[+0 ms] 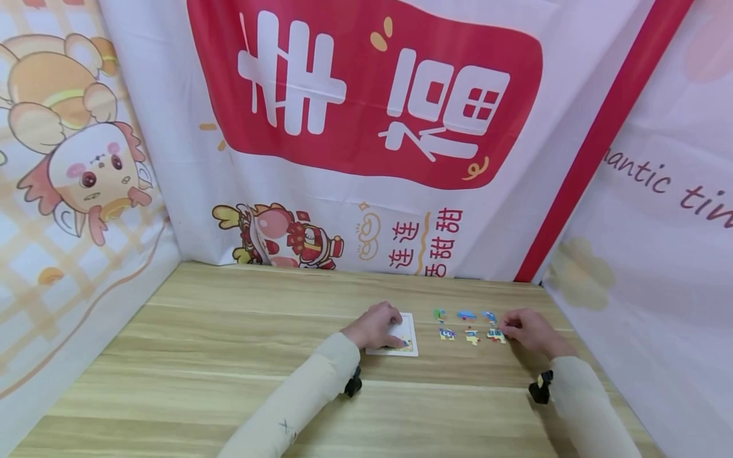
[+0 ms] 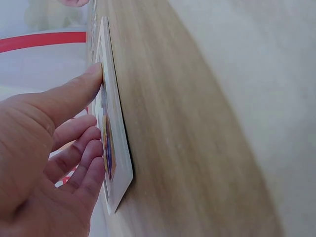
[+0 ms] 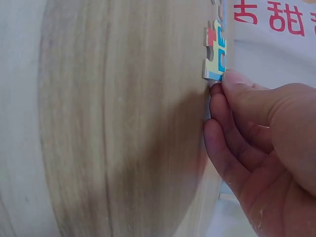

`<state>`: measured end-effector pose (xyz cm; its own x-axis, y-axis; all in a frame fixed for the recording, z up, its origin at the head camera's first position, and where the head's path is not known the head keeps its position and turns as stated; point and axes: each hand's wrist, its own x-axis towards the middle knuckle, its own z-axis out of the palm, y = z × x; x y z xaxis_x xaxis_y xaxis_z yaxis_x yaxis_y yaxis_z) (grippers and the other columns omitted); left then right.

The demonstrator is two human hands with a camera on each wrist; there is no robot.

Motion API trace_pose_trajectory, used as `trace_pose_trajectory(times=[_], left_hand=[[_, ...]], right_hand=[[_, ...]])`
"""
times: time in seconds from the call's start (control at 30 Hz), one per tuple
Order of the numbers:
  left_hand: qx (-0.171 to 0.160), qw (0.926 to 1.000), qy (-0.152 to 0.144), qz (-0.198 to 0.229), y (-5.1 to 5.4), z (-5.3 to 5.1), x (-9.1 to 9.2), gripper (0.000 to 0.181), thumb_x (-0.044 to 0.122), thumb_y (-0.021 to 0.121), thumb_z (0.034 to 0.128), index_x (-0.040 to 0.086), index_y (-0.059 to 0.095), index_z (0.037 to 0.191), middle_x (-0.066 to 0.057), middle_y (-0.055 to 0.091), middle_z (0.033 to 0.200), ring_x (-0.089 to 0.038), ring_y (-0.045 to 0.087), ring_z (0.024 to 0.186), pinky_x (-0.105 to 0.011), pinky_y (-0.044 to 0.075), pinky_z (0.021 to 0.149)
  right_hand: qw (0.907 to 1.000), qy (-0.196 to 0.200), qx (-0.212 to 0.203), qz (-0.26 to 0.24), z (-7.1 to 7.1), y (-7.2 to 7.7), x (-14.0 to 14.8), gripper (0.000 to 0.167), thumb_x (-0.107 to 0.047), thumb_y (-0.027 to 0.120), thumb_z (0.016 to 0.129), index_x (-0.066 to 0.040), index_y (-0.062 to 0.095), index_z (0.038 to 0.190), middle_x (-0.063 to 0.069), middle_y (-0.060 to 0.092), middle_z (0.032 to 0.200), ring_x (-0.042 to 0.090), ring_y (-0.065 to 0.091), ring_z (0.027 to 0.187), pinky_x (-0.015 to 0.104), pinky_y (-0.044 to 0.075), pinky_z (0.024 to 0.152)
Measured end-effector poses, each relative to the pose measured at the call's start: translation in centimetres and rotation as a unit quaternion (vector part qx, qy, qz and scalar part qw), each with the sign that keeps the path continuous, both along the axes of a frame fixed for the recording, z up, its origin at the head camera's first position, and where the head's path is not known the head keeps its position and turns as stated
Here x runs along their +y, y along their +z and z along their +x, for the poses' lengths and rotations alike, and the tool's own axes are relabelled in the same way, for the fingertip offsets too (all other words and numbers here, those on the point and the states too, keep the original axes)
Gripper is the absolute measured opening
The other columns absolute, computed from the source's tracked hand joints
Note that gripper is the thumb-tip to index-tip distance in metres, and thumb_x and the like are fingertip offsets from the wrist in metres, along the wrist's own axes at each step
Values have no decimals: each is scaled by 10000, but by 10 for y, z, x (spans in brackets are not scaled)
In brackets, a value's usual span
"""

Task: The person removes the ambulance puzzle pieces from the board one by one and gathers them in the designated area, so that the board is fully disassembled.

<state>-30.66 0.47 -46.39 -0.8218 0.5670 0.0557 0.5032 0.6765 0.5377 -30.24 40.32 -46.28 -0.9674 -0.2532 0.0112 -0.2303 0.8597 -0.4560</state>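
Right hand (image 1: 528, 329) pinches the puzzle piece (image 3: 216, 63) by its flat end, right of the lower row on the worktop (image 1: 172, 356). Left hand (image 1: 376, 326) loose, pressing the frame (image 1: 394, 353). Advise lifting level, frame steadied. Flat end faces right; long axis apparently left-right, view foreshortened.

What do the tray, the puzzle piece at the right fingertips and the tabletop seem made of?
Tray: probably wood or fibreboard, pale and smooth; its rim looks flat and rigid. Puzzle piece: likely thin wood or thick card with a printed face; its cut edge is plain and pale. Tabletop: wood or wood-look laminate, low sheen; straight grain-like streaks run along it.
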Motion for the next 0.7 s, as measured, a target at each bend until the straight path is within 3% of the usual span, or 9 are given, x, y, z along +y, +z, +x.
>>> trace_pose_trajectory(times=[0.23,0.37,0.53,0.7], left_hand=[[3,9996,-190,-216,2,-3,-2,505,291,867,893,1,715,1278,-115,675,1212,-217,632,1089,-343,540,1015],[-177,9987,-345,-338,6,-8,-8,545,328,832,923,18,683,1345,-104,675,1277,-204,635,1154,-346,534,1062],[-190,9976,-475,-466,14,-13,-25,552,294,815,936,23,650,1388,-107,669,1341,-224,629,1238,-384,512,1122],[-369,9968,-361,-614,16,-9,-48,576,291,835,917,67,639,1410,-61,642,1344,-208,609,1244,-389,500,1134]], right_hand=[[9996,30,134,236,-3,2,-2,107,-46,713,981,-93,729,886,-10,679,844,128,559,825,279,494,768],[9991,204,297,235,-4,8,-11,51,-73,740,967,-77,751,917,4,737,882,111,614,835,282,534,761],[9985,436,226,253,-2,23,-43,88,-117,741,981,-48,775,1024,32,772,940,130,668,851,332,585,771],[9970,732,-142,201,-3,31,-90,168,-118,746,979,-35,765,1123,27,765,996,135,677,898,370,612,822]])
